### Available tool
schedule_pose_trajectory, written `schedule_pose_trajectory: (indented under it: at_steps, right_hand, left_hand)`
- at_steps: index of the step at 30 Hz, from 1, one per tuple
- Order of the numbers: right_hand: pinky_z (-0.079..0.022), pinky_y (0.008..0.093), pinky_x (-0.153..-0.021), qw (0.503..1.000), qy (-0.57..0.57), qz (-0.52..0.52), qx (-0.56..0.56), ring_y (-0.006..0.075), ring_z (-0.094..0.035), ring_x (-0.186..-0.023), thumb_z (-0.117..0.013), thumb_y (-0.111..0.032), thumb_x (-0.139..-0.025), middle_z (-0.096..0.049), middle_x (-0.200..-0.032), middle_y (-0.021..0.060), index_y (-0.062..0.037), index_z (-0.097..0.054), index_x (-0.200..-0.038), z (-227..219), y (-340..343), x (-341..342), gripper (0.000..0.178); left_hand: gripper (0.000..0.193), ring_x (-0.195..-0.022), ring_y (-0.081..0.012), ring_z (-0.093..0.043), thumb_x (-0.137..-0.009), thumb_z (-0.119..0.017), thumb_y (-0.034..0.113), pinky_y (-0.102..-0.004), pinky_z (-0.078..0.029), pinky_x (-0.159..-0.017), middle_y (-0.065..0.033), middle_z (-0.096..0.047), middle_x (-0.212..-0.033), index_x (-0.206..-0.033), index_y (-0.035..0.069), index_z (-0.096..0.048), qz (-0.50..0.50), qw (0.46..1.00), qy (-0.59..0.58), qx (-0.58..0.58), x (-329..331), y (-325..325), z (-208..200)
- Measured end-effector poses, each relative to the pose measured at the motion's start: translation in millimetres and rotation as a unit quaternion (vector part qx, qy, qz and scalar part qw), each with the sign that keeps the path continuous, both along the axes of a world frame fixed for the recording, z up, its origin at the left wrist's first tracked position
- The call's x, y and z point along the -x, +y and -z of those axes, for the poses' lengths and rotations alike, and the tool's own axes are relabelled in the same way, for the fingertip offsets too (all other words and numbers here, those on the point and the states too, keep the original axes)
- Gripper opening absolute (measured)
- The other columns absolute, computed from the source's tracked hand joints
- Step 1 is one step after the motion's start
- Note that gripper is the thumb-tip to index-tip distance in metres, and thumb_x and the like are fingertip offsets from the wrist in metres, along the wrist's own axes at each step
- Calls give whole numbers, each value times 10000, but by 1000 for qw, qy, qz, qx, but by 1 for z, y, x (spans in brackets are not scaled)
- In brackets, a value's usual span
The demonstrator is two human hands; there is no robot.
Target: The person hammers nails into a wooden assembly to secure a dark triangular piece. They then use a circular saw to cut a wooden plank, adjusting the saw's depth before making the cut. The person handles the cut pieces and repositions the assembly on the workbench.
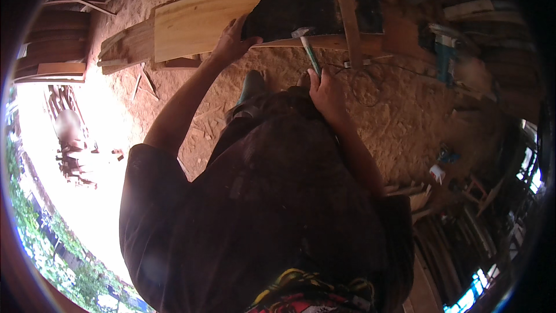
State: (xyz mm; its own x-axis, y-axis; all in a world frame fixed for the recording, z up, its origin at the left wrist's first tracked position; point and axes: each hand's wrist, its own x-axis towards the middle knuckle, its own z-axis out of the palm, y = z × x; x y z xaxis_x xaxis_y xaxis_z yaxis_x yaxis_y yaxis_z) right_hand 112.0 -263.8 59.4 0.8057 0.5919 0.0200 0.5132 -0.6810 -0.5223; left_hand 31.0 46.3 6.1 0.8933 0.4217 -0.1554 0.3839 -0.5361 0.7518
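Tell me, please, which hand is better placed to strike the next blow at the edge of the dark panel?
The right hand, probably: it grips the green-handled hammer, whose head sits at the dark panel's lower edge. The left hand is busy, pressed on the pale wooden board where it meets the panel.

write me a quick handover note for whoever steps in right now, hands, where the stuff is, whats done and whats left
Left hand: pressed flat on the edge of the pale curved plank, steadying it where it meets the dark panel.
Right hand: gripping the green-handled hammer, its head up against the plank's lower edge.
Around: sawdust-covered floor, a thin cord trailing across it.
Done: plank is set against the dark panel.
Left: hammering along that edge seems in progress; no nail can be made out.
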Motion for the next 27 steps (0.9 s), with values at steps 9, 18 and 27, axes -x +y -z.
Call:
schedule_pose_trajectory:
  at_steps: [9,18,27]
  right_hand:
    - [-541,532,-612,999,38,-6,27,470,-698,-694,-590,-346,-1069,-700,-756,231,-3,-634,-994,-18,0,0,354]
    - [-535,541,-621,998,59,-16,6,481,-688,-721,-605,-370,-1061,-676,-740,250,-1,-626,-994,-35,12,0,376]
    - [-543,557,-628,991,83,-14,107,484,-696,-728,-575,-378,-1074,-691,-767,259,4,-621,-1029,-7,8,2,387]
  left_hand:
    - [912,-1398,-455,-503,-863,-852,392,-507,-436,-1144,-272,-538,-1485,-1582,58,-403,11,998,-60,-1,2,-1,1]
    - [874,-1346,-446,-554,-857,-857,414,-508,-468,-1108,-254,-586,-1438,-1554,76,-452,5,996,-85,-36,5,1,8]
    - [580,-951,-264,-766,-938,-812,323,-389,-608,-841,-214,-750,-1124,-1393,15,-623,-74,977,-24,197,24,23,23]
